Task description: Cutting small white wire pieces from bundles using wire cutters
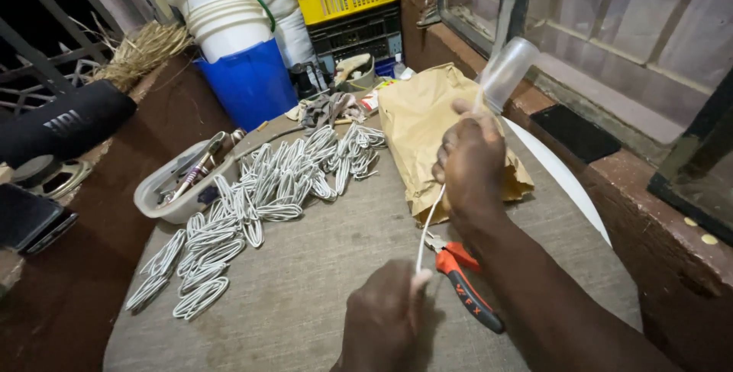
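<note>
Both hands are working one length of white wire [427,223], running taut through the lower middle of the frame. Left hand [385,315], bottom centre, is pinching the near end between thumb and fingers; right hand [472,162], right of centre, is closed around the far end, over a brown paper bag [427,124]. A clear plastic tube [508,73] is sticking up beyond the right hand, and the wire is probably feeding up along it, but the blur there is hiding the join. To do this step well: keep the span taut, keep the pinch near the wire's end, and keep both wrists in line so the wire isn't kinking. The wire is looking thin, white-sheathed and springy, straight between the hands. Many finished-looking white wire coils [252,204] are lying in a band across the grey tabletop [305,296], from lower left up to centre top. Orange-handled pliers [466,284] are lying just beside the right forearm, untouched. A white tray of small tools [179,185] is sitting at the left edge.
</note>
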